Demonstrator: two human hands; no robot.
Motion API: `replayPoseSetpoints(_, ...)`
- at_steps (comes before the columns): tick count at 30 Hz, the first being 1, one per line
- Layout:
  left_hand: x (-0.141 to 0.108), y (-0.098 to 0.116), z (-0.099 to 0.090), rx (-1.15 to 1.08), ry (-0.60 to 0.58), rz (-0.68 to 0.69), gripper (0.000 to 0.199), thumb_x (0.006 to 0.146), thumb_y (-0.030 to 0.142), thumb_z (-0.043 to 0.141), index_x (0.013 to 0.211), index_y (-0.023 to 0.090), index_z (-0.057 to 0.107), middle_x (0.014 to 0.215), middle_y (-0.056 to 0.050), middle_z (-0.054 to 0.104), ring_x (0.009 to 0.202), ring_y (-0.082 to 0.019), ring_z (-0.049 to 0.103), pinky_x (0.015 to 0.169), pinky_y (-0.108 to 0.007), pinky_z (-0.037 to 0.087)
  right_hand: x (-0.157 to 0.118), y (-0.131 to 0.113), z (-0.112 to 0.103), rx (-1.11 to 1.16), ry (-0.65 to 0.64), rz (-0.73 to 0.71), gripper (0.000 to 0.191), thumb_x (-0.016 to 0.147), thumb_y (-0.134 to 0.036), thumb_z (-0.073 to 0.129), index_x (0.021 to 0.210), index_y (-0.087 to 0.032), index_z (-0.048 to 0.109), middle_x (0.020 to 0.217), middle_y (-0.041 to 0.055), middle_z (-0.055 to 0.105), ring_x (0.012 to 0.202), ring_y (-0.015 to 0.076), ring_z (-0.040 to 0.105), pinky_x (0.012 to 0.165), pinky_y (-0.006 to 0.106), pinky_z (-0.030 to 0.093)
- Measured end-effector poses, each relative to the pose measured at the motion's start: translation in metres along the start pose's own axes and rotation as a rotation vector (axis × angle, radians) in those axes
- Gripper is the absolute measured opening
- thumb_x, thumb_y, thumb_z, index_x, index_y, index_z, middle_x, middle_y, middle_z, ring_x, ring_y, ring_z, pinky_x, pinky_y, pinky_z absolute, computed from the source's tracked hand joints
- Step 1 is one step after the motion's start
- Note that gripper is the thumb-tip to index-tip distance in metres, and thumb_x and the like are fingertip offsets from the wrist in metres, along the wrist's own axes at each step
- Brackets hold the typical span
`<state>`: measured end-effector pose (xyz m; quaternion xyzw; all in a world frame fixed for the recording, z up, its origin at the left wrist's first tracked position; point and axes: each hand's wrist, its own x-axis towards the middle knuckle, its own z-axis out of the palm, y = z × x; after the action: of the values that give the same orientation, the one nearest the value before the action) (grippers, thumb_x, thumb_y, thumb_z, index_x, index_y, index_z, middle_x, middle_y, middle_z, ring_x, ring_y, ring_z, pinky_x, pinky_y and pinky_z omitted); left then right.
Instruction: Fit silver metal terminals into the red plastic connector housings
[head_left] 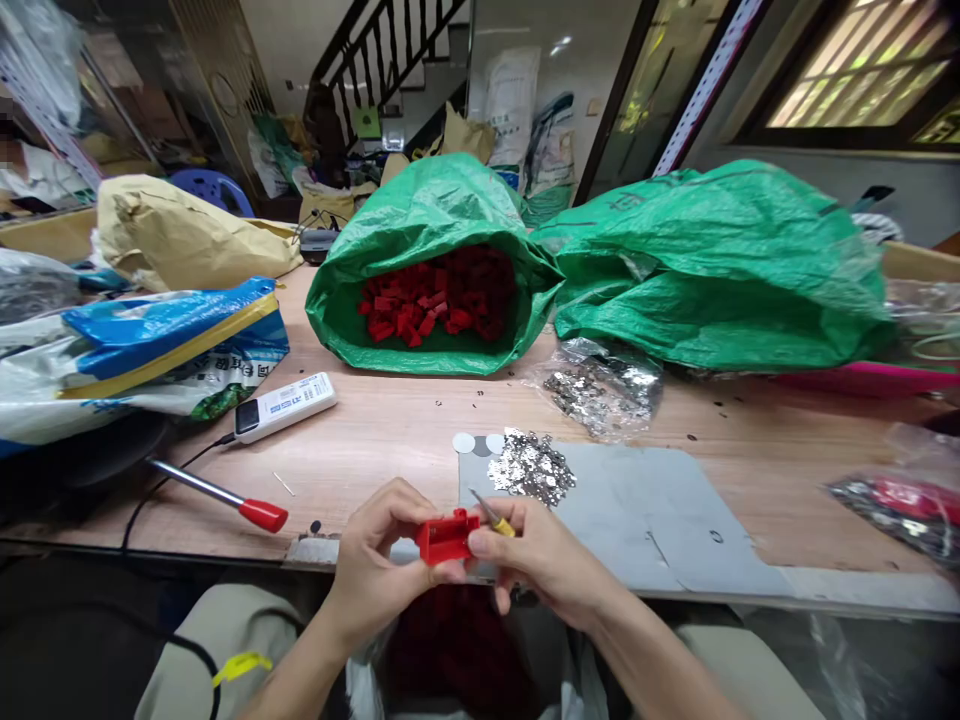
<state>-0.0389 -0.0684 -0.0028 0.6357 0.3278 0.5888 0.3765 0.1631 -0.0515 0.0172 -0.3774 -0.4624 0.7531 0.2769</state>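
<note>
My left hand (394, 560) grips a small red plastic housing (448, 540), open like a little trough, between thumb and fingers. My right hand (536, 550) is closed on a thin pointed metal tool with a yellow grip (496, 517), its tip directed up and to the left. The right thumb and fingertips also meet the right end of the housing. Just beyond the hands, a pile of small shiny metal pieces (532, 468) lies on a grey mat (637, 510). Below the hands, a bag with dark red contents (457, 650) sits between the knees.
A green sack (337, 310) of red plastic parts lies open at the back, beside another green sack (720, 270). A clear bag of metal pieces (600, 390) rests before them. Leftward are a white handheld device (286, 407) and a red-tipped lever (262, 514).
</note>
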Motion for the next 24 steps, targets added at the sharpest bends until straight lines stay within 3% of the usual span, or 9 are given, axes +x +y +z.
replayPoseSetpoints(4,0.005,-0.003,0.004,0.191,-0.129,-0.141,0.026,0.071,0.026,0.086,0.087,0.019,0.067,0.084,-0.005,0.067,0.077,-0.018,0.067,0.062,-0.025,0.057,0.001,-0.013,-0.027,-0.706,0.512,-0.315,0.023,0.086,-0.041,0.066,0.088,-0.019,0.073,0.081,0.0055,0.068,0.068,0.0198,0.061,0.061,0.031,0.05)
replayPoseSetpoints(6,0.005,-0.005,0.008,0.302,-0.188,-0.113,0.025,0.074,0.025,0.083,0.09,0.019,0.065,0.089,-0.006,0.068,0.079,-0.018,0.067,0.062,-0.025,0.055,0.006,-0.015,-0.037,-0.997,0.621,-0.421,0.019,0.09,-0.032,0.058,0.084,-0.021,0.072,0.086,0.0064,0.067,0.078,0.0222,0.063,0.069,0.032,0.048)
replayPoseSetpoints(10,0.004,-0.011,0.015,0.413,-0.221,-0.077,0.027,0.077,0.022,0.079,0.099,0.021,0.064,0.101,-0.007,0.071,0.091,-0.021,0.068,0.073,-0.029,0.055,0.017,-0.011,-0.036,-1.355,0.54,-0.337,0.02,0.093,-0.021,0.052,0.084,-0.022,0.07,0.092,0.0049,0.066,0.077,0.0202,0.064,0.064,0.03,0.043)
replayPoseSetpoints(14,0.004,-0.016,0.017,0.48,-0.225,-0.141,0.032,0.073,0.024,0.083,0.099,0.023,0.066,0.092,-0.002,0.073,0.081,-0.019,0.068,0.071,-0.029,0.054,0.025,-0.008,-0.029,-1.492,0.569,-0.282,0.019,0.094,-0.022,0.054,0.083,-0.022,0.07,0.089,0.0035,0.066,0.078,0.0204,0.065,0.058,0.028,0.038)
replayPoseSetpoints(19,0.006,-0.018,0.015,0.376,-0.16,-0.258,0.027,0.073,0.023,0.082,0.095,0.023,0.067,0.085,0.002,0.072,0.071,-0.015,0.066,0.062,-0.023,0.051,0.025,-0.013,-0.034,-1.377,0.551,-0.423,0.019,0.092,-0.019,0.053,0.079,-0.02,0.067,0.086,0.0048,0.068,0.077,0.0203,0.064,0.064,0.029,0.042)
replayPoseSetpoints(24,0.008,-0.018,0.011,0.349,-0.146,-0.344,0.026,0.071,0.023,0.083,0.093,0.023,0.068,0.081,0.005,0.071,0.07,-0.013,0.062,0.063,-0.021,0.047,0.009,-0.017,-0.042,-1.222,0.271,-0.602,0.014,0.091,-0.018,0.056,0.085,-0.021,0.069,0.083,0.0037,0.07,0.075,0.018,0.065,0.068,0.027,0.047)
